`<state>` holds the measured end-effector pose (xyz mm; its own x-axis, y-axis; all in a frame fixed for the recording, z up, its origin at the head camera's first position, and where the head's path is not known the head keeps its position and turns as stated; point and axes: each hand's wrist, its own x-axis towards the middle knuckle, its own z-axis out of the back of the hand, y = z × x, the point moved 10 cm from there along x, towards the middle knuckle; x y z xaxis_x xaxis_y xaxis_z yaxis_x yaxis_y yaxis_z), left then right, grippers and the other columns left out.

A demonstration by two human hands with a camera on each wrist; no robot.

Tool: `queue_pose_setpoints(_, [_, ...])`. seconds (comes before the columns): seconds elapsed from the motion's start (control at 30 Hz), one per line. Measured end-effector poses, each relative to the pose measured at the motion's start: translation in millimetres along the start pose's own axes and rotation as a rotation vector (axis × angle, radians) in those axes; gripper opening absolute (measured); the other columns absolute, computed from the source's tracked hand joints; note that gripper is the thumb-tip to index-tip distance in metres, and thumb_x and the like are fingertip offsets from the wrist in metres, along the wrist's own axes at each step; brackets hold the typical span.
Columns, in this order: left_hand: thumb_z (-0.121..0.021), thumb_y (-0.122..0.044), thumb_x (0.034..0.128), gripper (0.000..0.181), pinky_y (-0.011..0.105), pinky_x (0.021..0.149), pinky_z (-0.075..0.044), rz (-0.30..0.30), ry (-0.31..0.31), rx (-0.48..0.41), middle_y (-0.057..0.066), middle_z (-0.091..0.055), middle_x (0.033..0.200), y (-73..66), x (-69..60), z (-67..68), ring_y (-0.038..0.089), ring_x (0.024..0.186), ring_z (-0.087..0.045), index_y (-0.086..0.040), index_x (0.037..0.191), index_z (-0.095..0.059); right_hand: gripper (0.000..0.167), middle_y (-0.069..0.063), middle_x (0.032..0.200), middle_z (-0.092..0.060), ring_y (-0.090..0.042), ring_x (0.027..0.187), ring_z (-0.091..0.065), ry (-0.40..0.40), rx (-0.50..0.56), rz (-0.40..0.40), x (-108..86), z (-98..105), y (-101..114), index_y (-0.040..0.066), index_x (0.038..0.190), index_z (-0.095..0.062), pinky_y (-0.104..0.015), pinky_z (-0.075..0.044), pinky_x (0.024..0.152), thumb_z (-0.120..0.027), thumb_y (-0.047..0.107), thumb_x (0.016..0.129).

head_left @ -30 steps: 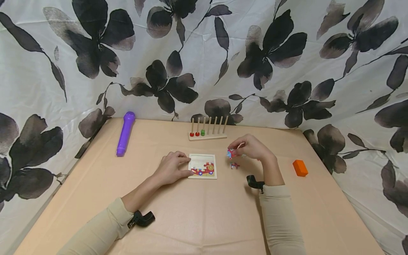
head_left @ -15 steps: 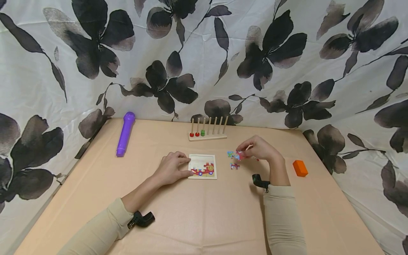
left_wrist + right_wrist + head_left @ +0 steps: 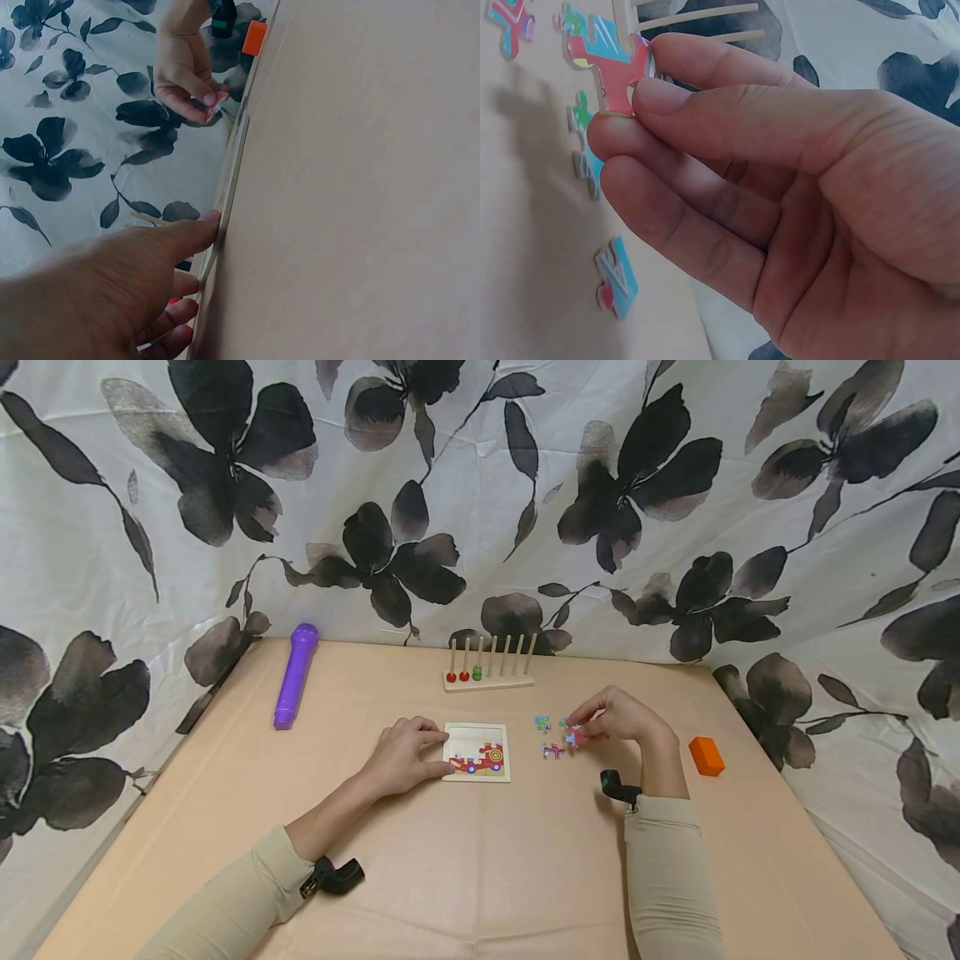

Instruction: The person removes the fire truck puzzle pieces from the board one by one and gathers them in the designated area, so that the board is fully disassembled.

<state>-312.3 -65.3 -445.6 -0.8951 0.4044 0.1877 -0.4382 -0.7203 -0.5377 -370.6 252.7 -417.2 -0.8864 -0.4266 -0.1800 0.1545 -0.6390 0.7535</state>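
A small framed jigsaw board [image 3: 476,728] with a red vehicle picture lies flat on the table; its upper part shows bare backing. My left hand [image 3: 401,756] holds the board's left edge, the thumb [image 3: 210,217] on the frame. To the board's right, my right hand [image 3: 618,718] pinches a red and blue puzzle piece [image 3: 615,82] between thumb and fingers. Loose pieces lie close by: a green-blue puzzle piece [image 3: 542,723] and a mostly red, white and blue puzzle piece [image 3: 552,751]. Another blue puzzle piece [image 3: 619,281] appears below the fingers in the right wrist view.
Behind the board stands a wooden peg rack [image 3: 489,683] with red and green beads on some pegs. A purple tube-shaped object [image 3: 296,677] lies at the back left. An orange block [image 3: 707,756] is at the right, and a floral cloth [image 3: 480,527] hangs behind the table.
My right hand has moved right and slightly toward me with the puzzle piece, uncovering the green-blue piece. My left hand and the board have stayed in place.
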Motion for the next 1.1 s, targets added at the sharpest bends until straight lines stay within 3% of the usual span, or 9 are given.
queue_pose_setpoints(0.3, [-0.086, -0.045, 0.0834, 0.058, 0.053, 0.099, -0.038, -0.008, -0.006, 0.002, 0.004, -0.065, 0.128, -0.1, -1.2, 0.3, 0.029, 0.121, -0.054, -0.011, 0.129, -0.074, 0.02, -0.022, 0.106, -0.077, -0.02, 0.081, -0.07, 0.023, 0.024, -0.055, -2.5, -3, -11, -0.004, 0.11, -0.079, -0.03, -0.061, 0.073, -0.073, -0.002, 0.091])
queue_pose_setpoints(0.6, [-0.086, -0.045, 0.0833, 0.058, 0.053, 0.099, -0.038, -0.01, -0.007, 0.002, 0.004, -0.065, 0.128, -0.8, -1.6, 0.8, 0.029, 0.121, -0.054, -0.011, 0.129, -0.075, 0.02, -0.018, 0.103, -0.078, -0.015, 0.076, -0.069, 0.03, 0.034, -0.069, 0.8, -6, -18, -0.005, 0.109, -0.079, -0.026, -0.06, 0.071, -0.073, -0.004, 0.09])
queue_pose_setpoints(1.1, [-0.086, -0.043, 0.0837, 0.058, 0.051, 0.099, -0.038, 0.007, 0.003, -0.003, 0.004, -0.064, 0.129, -1.2, -2.3, 0.8, 0.029, 0.12, -0.053, -0.011, 0.13, -0.074, 0.02, -0.015, 0.099, -0.078, -0.021, 0.072, -0.068, 0.065, 0.012, -0.129, 0.0, -16, -24, -0.002, 0.108, -0.08, -0.031, -0.06, 0.071, -0.073, -0.005, 0.09])
